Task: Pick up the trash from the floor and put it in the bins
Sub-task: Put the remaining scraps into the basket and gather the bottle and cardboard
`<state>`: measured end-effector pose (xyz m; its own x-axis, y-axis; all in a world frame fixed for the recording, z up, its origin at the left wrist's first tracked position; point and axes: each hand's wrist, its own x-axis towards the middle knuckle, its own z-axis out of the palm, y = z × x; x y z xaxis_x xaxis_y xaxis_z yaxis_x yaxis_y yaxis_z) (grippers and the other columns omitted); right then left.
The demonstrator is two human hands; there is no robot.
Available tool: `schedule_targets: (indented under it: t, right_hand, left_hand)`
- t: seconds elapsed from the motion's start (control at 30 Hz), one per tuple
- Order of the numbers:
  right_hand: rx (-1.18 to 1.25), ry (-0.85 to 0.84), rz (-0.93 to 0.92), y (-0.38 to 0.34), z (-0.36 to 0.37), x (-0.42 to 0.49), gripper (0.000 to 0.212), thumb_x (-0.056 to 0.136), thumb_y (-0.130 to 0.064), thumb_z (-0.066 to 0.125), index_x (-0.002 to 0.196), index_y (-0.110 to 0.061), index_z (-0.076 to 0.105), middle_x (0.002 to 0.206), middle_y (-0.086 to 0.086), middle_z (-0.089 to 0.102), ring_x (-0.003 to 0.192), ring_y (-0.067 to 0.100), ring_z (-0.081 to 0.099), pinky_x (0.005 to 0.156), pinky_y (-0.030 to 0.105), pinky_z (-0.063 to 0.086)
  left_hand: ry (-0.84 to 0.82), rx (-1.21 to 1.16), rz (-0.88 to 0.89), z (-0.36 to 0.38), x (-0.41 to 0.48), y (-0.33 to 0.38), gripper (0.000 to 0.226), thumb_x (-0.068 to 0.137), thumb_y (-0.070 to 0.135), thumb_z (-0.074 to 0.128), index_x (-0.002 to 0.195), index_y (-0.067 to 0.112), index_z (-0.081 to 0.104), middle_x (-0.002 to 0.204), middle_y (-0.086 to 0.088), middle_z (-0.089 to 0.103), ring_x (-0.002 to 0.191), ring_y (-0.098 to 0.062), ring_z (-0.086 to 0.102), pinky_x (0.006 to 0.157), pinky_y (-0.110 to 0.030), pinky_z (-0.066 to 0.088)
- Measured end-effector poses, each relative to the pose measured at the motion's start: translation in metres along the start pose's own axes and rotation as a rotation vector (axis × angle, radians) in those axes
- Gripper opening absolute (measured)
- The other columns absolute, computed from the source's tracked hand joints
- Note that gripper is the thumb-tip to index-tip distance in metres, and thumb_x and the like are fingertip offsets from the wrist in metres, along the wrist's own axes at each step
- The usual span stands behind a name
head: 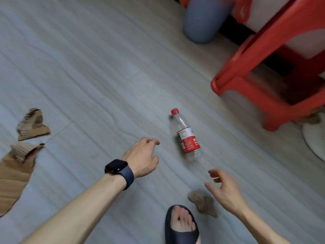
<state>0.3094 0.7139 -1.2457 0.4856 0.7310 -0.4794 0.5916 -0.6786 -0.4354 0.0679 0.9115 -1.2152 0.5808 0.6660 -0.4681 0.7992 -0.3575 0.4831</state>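
A clear plastic bottle [186,134] with a red cap and a red and white label lies on its side on the grey floor. My left hand [143,156], with a dark watch on the wrist, hovers just left of it, fingers loosely curled and holding nothing. My right hand [224,188] hangs below and right of the bottle's base, fingers relaxed and empty. A small brown scrap [202,203] lies under my right hand. Torn cardboard pieces [32,125] and a larger cardboard piece [15,170] lie at the far left.
A red plastic stool [260,67] stands at the right, with a blue-grey bin [204,22] behind it at the top. A white round base [314,138] shows at the right edge. My foot in a dark slipper [182,226] is at the bottom.
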Motion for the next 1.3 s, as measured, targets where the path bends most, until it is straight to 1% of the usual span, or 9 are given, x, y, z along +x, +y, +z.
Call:
schedule_targets:
  t: [0.13,0.23,0.37,0.57,0.7,0.9,1.03,1.13,1.3]
  right_hand:
    - [-0.219,-0.294,0.06,0.046,0.018,-0.013,0.057,0.075,-0.054,0.072,0.126,-0.038,0.054,0.118,-0.012,0.051,0.108,0.009,0.057,0.09,0.023,0.044]
    - [-0.273,-0.342,0.06,0.059,0.033,-0.015,0.063,0.07,-0.073,0.057,0.124,-0.042,0.05,0.121,-0.015,0.047,0.11,0.011,0.056,0.084,0.031,0.048]
    - [-0.301,-0.305,0.031,0.058,0.038,-0.006,0.043,0.08,-0.06,0.06,0.113,-0.035,0.048,0.115,-0.012,0.046,0.103,0.017,0.056,0.071,0.033,0.045]
    - [-0.256,-0.313,0.057,0.055,0.034,0.006,0.038,0.076,-0.057,0.069,0.089,-0.034,0.04,0.1,-0.013,0.048,0.091,0.015,0.051,0.066,0.031,0.036]
    - [-0.227,-0.297,0.046,0.052,0.033,0.019,0.041,0.077,-0.055,0.069,0.075,-0.032,0.035,0.084,-0.011,0.056,0.084,0.015,0.05,0.063,0.034,0.04]
    - [-0.062,-0.259,-0.009,0.0,0.026,0.068,0.031,0.08,-0.048,0.071,0.078,-0.031,0.045,0.078,-0.011,0.061,0.076,0.014,0.056,0.061,0.034,0.043]
    - [0.18,-0.124,-0.034,-0.074,0.003,0.115,0.031,0.075,-0.043,0.079,0.079,-0.026,0.053,0.076,-0.016,0.065,0.064,0.001,0.055,0.06,0.026,0.042]
    - [0.314,-0.089,-0.074,-0.124,-0.025,0.137,0.029,0.077,-0.041,0.078,0.081,-0.024,0.055,0.081,-0.015,0.066,0.066,0.005,0.055,0.066,0.03,0.044]
    - [0.478,0.025,-0.15,-0.174,-0.097,0.166,0.035,0.081,-0.04,0.076,0.103,-0.035,0.05,0.086,-0.011,0.068,0.071,0.003,0.06,0.069,0.029,0.045]
  left_hand:
    - [-0.059,0.091,0.003,0.022,0.034,0.033,0.061,0.093,0.042,0.047,0.149,0.037,0.024,0.148,-0.003,0.032,0.13,-0.028,0.043,0.099,-0.04,0.045]
    - [-0.042,0.233,0.015,0.034,0.056,0.051,0.065,0.096,0.05,0.041,0.152,0.045,0.007,0.145,-0.013,0.033,0.122,-0.035,0.048,0.093,-0.042,0.046]
    - [-0.039,0.309,0.037,0.046,0.094,0.071,0.057,0.097,0.061,0.027,0.148,0.056,0.002,0.126,-0.014,0.048,0.107,-0.038,0.056,0.084,-0.042,0.046]
    - [-0.13,0.135,-0.135,0.058,0.129,0.079,0.044,0.092,0.069,0.031,0.13,0.047,0.038,0.113,-0.011,0.045,0.092,-0.037,0.058,0.085,-0.04,0.046]
    - [-0.078,0.151,-0.182,0.06,0.119,0.058,0.026,0.094,0.042,0.051,0.112,0.029,0.037,0.11,-0.012,0.035,0.08,-0.034,0.049,0.071,-0.039,0.045]
    - [-0.077,0.047,-0.224,0.033,0.103,-0.005,0.019,0.092,0.031,0.048,0.1,0.033,0.031,0.109,-0.006,0.04,0.069,-0.032,0.058,0.072,-0.039,0.052]
    - [0.024,-0.096,-0.334,-0.023,0.084,-0.042,0.039,0.083,0.027,0.061,0.101,0.03,0.027,0.097,-0.007,0.057,0.07,-0.031,0.062,0.063,-0.035,0.048]
    - [0.106,-0.161,-0.388,-0.078,0.07,-0.044,0.059,0.077,0.021,0.068,0.113,0.031,0.023,0.085,-0.004,0.059,0.064,-0.025,0.062,0.056,-0.033,0.049]
    - [0.253,-0.219,-0.364,-0.18,0.082,-0.012,0.102,0.069,0.017,0.076,0.143,0.041,0.01,0.108,-0.008,0.052,0.08,-0.022,0.056,0.067,-0.03,0.043]
